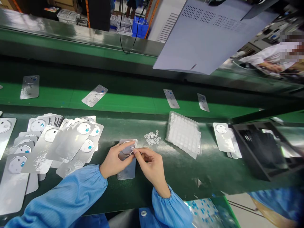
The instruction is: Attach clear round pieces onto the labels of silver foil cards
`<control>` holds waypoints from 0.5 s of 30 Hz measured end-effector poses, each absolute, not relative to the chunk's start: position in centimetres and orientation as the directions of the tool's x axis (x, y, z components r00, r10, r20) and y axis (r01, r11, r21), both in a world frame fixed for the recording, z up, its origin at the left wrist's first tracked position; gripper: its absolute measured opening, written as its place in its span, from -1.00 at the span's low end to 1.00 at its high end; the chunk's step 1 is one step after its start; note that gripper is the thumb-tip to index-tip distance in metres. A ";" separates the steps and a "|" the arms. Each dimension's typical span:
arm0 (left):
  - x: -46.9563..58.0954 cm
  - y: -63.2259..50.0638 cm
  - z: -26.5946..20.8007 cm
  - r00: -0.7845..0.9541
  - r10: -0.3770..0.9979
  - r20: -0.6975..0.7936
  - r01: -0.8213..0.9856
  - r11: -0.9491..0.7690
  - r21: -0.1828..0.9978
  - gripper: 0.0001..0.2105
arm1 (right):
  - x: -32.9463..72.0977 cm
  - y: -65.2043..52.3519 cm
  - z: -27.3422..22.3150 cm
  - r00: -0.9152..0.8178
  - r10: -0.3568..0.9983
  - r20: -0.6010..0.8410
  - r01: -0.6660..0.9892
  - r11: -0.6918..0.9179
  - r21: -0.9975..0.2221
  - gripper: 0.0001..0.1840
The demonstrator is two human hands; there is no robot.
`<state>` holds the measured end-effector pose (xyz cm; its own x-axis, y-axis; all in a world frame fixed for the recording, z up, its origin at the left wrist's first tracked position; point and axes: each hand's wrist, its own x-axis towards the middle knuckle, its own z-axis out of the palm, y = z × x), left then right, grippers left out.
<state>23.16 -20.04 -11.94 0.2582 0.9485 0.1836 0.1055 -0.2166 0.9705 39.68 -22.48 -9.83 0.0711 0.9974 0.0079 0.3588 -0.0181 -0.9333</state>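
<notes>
A silver phone back cover (pixel 126 173) with a round camera ring lies on the dark green bench in front of me. My left hand (pixel 114 161) holds it by its left side, index finger and thumb reaching across either side of the ring. Over the ring's right edge, my right hand (pixel 152 163) pinches a tiny pale piece (pixel 133 148) between thumb and index finger; its exact shape is mostly hidden. Several small clear round pieces (pixel 152 138) are scattered just beyond my right hand. Farther right sits a clear blister tray (pixel 182 133) with many small cups.
Overlapping phone covers (pixel 71 142), many with blue tabs, pile up on the left. More covers (pixel 171 98) lie on the green conveyor belt (pixel 142 101). On the right are two or more stacked covers (pixel 223 139) and a black divided box (pixel 263 152). A panel (pixel 190 38) hangs overhead.
</notes>
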 end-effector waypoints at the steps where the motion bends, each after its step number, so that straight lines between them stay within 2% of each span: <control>1: 23.2 -20.0 -11.9 0.259 0.948 0.186 0.100 -0.217 0.971 -0.56 | 39.6 -22.5 -9.8 0.072 0.997 0.008 0.365 -0.018 -0.931 -0.67; 6: 23.1 -20.0 -11.8 0.278 0.943 0.182 0.087 -0.213 0.973 -0.55 | 39.2 -22.4 -9.5 0.088 0.996 0.002 0.385 -0.032 -0.923 -0.67; 10: 23.1 -20.1 -11.8 0.287 0.946 0.149 0.047 -0.169 0.984 -0.57 | 39.1 -22.2 -9.0 0.109 0.992 -0.060 0.395 -0.099 -0.913 -0.62; 12: 23.1 -20.3 -11.8 0.292 0.952 0.086 -0.032 -0.080 0.996 -0.46 | 39.2 -22.0 -8.7 0.118 0.987 -0.107 0.401 -0.146 -0.904 -0.59; 15: 22.9 -20.5 -11.7 0.317 0.948 0.006 -0.210 0.064 0.976 -0.18 | 39.9 -21.4 -8.3 0.095 0.976 -0.196 0.393 -0.218 -0.893 -0.52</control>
<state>22.87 -20.52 -11.65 0.3174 0.9483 0.0065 -0.2097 0.0636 0.9757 39.91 -21.37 -8.28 0.0954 0.9759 -0.1960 0.3930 -0.2179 -0.8934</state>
